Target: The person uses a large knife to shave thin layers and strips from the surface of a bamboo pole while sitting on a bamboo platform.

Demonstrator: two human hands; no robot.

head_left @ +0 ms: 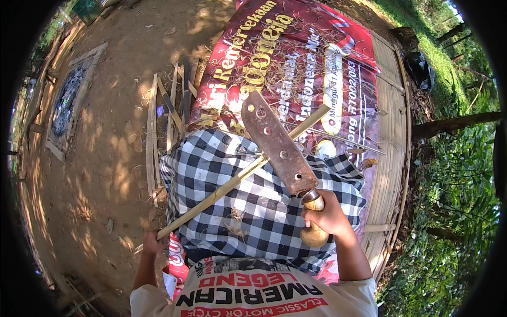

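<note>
- Left hand (152, 243): fingers closed round the near end of the stick (216, 194).
- Right hand (328, 214): fingers wrapped round the handle (315, 236) of the knife (280, 150).
- The stick slants away to the right over the checked cloth (198, 158), its far end above the red banner (224, 61).
- The knife crosses over the stick; whether they touch, I cannot tell.
- Shavings (269, 76) litter the banner; strips (151, 132) lie on the ground (119, 179), left.
</note>
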